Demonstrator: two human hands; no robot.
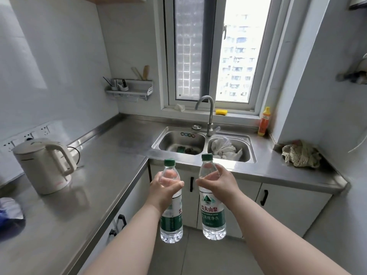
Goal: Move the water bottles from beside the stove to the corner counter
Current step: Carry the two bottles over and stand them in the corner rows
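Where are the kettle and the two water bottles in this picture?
kettle point(42, 167): head view, on its cream body.
left water bottle point(171, 221): head view, on its green label.
right water bottle point(213, 217): head view, on its green label.

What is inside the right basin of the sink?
A crumpled white cloth or plastic bag fills most of the right basin. Whatever lies beneath it is covered and cannot be seen.
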